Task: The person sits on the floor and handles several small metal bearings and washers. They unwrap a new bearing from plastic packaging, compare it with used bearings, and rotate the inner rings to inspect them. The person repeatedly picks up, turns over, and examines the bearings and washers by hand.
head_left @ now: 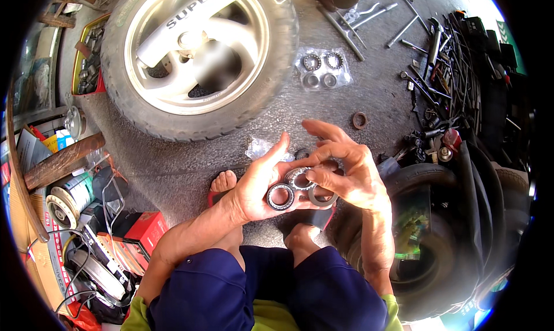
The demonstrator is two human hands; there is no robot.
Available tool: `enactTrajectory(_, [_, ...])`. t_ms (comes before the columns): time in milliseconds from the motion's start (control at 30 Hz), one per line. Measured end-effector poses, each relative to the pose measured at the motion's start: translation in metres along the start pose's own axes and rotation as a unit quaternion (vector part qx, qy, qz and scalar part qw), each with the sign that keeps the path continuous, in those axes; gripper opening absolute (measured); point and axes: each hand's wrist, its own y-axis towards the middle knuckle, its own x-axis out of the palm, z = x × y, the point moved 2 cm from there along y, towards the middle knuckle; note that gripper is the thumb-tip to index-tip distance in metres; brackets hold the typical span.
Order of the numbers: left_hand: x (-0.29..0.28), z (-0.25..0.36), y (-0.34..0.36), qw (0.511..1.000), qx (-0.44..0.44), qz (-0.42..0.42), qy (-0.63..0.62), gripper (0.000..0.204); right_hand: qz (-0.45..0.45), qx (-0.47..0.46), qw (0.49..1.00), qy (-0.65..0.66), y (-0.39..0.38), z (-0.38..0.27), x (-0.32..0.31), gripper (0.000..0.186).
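Note:
My left hand (254, 189) is palm up, thumb raised, holding several ring-shaped bearing parts: a black-rimmed ring (280, 186), a silver caged bearing (293, 175) and a darker metal ring (319, 203). My right hand (352, 178) is over them, bent fingers and thumb gripping the parts on the right, partly hiding them. Just beyond my hands lie a crumpled clear plastic wrapper (258, 148) and a small dark piece. Farther forward are a clear pack (323, 57) holding more rings and a loose brown ring (359, 120).
A front wheel (196, 126) stands ahead at upper left. Scattered wrenches and tools (433, 94) lie to the right, above piled tires (444, 262). A tray of sockets (86, 65), a wooden beam (63, 161), boxes (147, 236) and cables crowd the left. My bare feet are below my hands.

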Motion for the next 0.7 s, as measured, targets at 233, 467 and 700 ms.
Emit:
enactTrajectory(233, [-0.006, 0.006, -0.003, 0.997, 0.012, -0.075, -0.031, 0.088, 0.045, 0.046, 0.997, 0.031, -0.019, 0.005, 0.003, 0.018])
enactTrajectory(467, [0.002, 0.006, 0.000, 0.998, 0.009, -0.056, 0.014, 0.088, 0.173, 0.057, 0.977, -0.113, -0.037, 0.002, 0.017, 0.018])
enactTrajectory(700, [-0.010, 0.004, 0.001, 0.998, -0.019, -0.063, -0.012, 0.087, 0.166, -0.068, 0.927, -0.329, -0.025, -0.031, 0.020, 0.020])
